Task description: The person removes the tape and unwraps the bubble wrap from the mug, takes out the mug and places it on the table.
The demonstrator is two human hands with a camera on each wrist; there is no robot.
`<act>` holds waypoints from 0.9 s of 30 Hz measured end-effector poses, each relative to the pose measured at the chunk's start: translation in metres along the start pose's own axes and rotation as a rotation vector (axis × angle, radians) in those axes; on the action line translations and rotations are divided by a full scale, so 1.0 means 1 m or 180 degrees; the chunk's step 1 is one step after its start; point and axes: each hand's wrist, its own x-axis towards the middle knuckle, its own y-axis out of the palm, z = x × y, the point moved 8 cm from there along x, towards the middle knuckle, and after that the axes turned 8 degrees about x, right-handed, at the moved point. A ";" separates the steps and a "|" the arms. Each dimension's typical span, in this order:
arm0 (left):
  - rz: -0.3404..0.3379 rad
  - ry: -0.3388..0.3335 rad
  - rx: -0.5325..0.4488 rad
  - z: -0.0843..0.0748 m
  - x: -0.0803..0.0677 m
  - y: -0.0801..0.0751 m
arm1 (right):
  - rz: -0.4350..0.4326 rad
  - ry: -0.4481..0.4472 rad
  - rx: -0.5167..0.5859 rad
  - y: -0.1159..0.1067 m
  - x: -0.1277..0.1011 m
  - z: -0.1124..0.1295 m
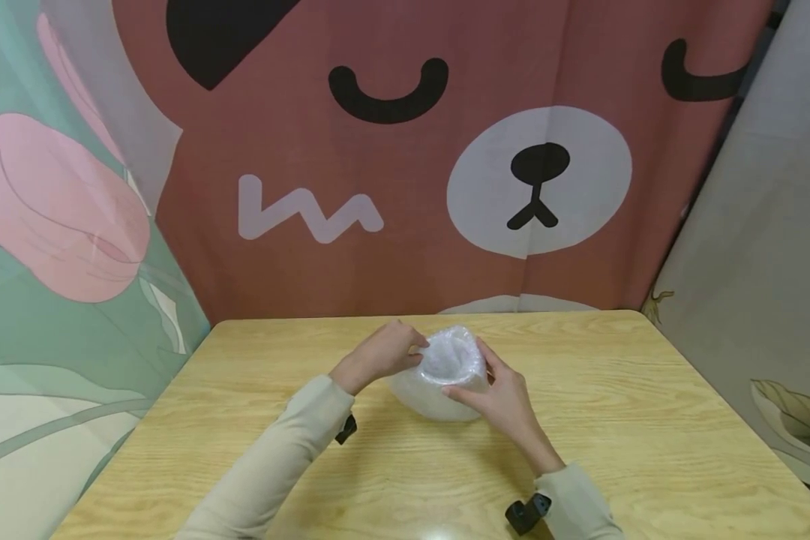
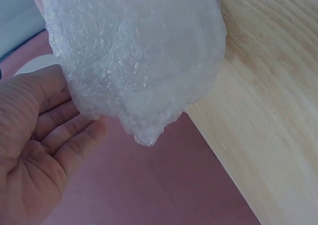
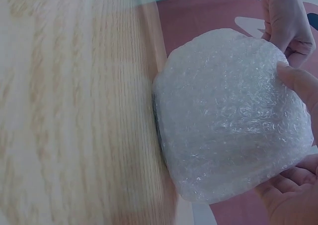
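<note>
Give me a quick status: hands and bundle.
Left hand and right hand grip the bubble-wrap bundle at its rim. Bundle on wooden table. Nothing obstructing.

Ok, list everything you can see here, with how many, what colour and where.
bubble wrap bundle: one, clear whitish, on the middle of the table, open at the top, between both hands
table: one, light wood grain, fills the lower part of the head view
bear curtain: one, reddish brown with a white and black face, behind the table
flower curtain: one, green with pink flower, at the left
grey curtain: one, grey with a leaf print, at the right
sleeves: two, beige, on both forearms
left hand: one, pinches the bundle's rim
right hand: one, holds the bundle's right side
</note>
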 end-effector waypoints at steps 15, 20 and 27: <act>-0.0233 0.0158 0.0094 -0.003 -0.003 0.003 | 0.0000 0.0013 0.0044 0.001 -0.002 -0.001; -0.0399 0.0205 0.0051 -0.003 -0.005 0.002 | 0.0008 0.0067 0.0066 0.003 -0.003 -0.002; -0.0565 0.0247 0.0057 -0.004 -0.003 0.000 | -0.0006 0.0037 0.0076 0.001 -0.002 -0.001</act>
